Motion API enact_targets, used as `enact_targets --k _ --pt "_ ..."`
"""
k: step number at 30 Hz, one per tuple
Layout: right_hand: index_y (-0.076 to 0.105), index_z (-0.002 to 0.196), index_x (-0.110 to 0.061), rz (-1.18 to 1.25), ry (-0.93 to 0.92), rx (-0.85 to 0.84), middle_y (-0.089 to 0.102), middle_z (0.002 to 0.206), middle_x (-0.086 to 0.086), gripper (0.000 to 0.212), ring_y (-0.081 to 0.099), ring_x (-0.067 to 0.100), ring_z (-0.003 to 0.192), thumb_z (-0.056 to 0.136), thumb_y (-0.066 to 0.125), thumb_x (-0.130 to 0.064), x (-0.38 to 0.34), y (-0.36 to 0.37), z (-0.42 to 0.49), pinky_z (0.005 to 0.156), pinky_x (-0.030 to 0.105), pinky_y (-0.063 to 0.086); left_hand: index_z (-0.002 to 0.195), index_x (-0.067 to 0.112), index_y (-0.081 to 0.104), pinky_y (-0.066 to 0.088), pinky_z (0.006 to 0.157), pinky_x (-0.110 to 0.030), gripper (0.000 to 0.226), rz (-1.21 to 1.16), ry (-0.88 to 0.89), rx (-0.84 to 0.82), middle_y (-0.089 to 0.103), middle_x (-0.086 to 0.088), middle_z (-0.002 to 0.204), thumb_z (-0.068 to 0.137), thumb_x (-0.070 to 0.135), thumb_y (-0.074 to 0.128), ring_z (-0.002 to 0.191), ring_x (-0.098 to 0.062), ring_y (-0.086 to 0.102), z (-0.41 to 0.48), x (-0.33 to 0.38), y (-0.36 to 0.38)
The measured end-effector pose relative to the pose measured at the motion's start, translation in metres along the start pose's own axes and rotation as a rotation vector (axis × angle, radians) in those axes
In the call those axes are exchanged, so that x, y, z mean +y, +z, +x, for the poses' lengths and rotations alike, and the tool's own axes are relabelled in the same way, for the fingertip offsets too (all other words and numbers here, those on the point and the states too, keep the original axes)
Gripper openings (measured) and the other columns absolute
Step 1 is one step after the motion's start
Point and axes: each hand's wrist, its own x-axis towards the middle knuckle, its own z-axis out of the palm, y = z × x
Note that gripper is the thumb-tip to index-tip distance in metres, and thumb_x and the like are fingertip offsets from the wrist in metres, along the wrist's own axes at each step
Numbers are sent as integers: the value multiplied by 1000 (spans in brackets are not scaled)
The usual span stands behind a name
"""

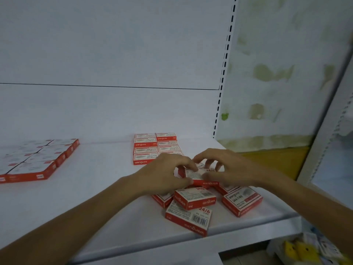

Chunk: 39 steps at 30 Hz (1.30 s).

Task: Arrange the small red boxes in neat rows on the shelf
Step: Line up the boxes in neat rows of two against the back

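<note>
Both hands hold one small red and white box (198,175) just above a loose pile of boxes (194,199) on the white shelf (95,197). My left hand (168,169) pinches its left end and my right hand (223,169) grips its right end. Behind the hands, a neat block of boxes (150,148) lies in two columns against the back panel. Its nearest boxes are partly hidden by my fingers. Another tidy block of boxes (36,159) sits at the far left of the shelf.
The shelf's front edge (172,243) runs below the pile, and one box (188,219) lies close to it. A slotted upright (225,64) marks the shelf's right end. Yellow items (301,249) sit on a lower level at bottom right.
</note>
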Motion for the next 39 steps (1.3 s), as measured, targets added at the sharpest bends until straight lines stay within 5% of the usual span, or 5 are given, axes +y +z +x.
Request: enact_targets --k 8,13,21,31,39 --pt "58 111 -29 238 -52 93 67 99 -12 32 64 -2 85 80 68 -28 5 -1 11 76 17 53 88 33 63 44 62 -6 13 -143 -76 157 62 22 80 90 29 51 76 12 57 2 -5 -4" --pt "63 98 -31 486 -62 214 71 81 -4 15 70 15 72 87 60 -20 2 -3 32 60 21 55 99 24 61 55 71 -22 17 -453 -244 292 69 11 84 90 35 51 73 -5 68 6 -5 -14" --pt "56 111 -33 725 -104 281 66 104 -9 46 68 9 89 74 74 -12 -2 5 53 73 23 56 100 33 51 50 59 -8 22 -461 -275 561 70 6 88 85 22 63 68 2 67 5 -2 -25" --pt "60 98 -9 1026 73 242 71 89 11 12 67 16 79 88 53 -6 -14 -3 70 63 24 55 90 15 59 57 73 -22 11 -641 -308 334 74 3 84 83 22 64 80 -14 71 -1 -11 -23" --pt "61 97 -11 870 35 177 70 87 16 12 65 18 71 91 50 -10 -23 7 71 66 28 53 133 41 30 44 58 -1 94 -126 -242 462 46 24 100 56 42 83 79 7 55 1 -2 -17"
